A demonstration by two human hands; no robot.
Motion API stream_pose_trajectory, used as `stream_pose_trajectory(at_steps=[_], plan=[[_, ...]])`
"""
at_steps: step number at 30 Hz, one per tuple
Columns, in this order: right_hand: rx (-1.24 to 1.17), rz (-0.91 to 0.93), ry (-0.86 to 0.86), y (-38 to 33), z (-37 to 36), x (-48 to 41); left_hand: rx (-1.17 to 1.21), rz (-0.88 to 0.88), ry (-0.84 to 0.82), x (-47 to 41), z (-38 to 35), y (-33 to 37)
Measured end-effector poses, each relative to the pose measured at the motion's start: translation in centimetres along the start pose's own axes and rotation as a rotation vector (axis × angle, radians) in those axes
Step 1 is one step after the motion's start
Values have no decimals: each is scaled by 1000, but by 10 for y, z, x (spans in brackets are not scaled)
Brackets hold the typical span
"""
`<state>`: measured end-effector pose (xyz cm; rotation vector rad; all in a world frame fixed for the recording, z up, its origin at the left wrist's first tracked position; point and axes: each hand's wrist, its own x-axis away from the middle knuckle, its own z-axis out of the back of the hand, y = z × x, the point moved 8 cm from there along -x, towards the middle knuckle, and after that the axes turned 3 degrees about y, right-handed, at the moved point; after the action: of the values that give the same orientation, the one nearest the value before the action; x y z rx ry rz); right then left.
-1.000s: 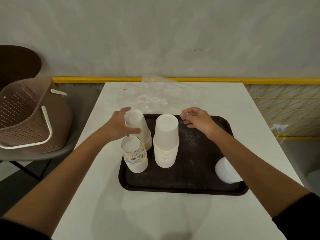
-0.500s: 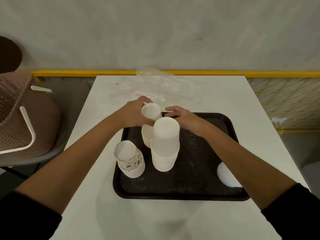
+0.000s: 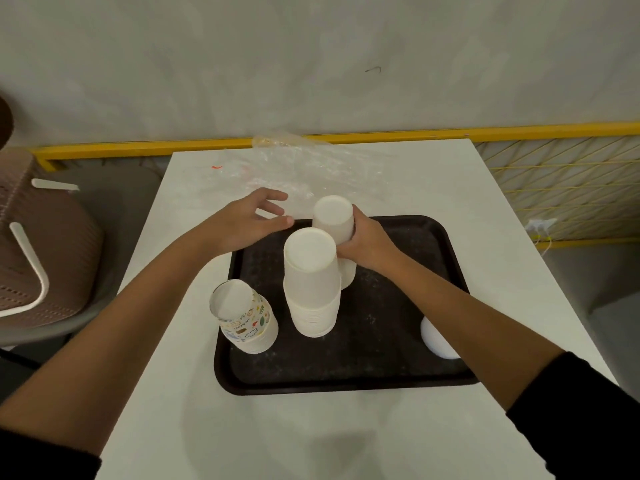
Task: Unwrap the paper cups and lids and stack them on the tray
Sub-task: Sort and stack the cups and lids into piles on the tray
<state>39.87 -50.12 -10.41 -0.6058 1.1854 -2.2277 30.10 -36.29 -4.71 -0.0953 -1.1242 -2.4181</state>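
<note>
The fingers (image 3: 354,226) of the right hand (image 3: 369,239) are curled round an upturned stack of white paper cups (image 3: 333,216) at twelve o'clock on the tray (image 3: 381,370), just behind a taller white stack (image 3: 311,282) at its centre. The left hand (image 3: 242,225) hovers at eleven o'clock, fingers loosely spread, holding nothing. Printed cups (image 3: 247,317) stand at eight o'clock, a white lid (image 3: 436,341) at four. Clear wrapping (image 3: 311,168) lies on the table (image 3: 277,438) beyond.

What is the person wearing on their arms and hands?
Both arms have black sleeves, the left sleeve and the right sleeve, pulled up near the elbows. The left hand and right hand are bare: no gloves or watch show.
</note>
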Motion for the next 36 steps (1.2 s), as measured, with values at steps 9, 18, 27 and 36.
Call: stream_pose_trajectory(at_steps=[9,18,27,36], plan=[[-80,-34,110,14,28,42,71,27,105,58,23,-43],[-50,-3,162,8,39,73,140,97,44,96,10,-76],[38,-73,252,17,37,79,173,117,39,106,-17,-86],[23,-150,287,30,40,96,239,66,218,102,-36,-96]])
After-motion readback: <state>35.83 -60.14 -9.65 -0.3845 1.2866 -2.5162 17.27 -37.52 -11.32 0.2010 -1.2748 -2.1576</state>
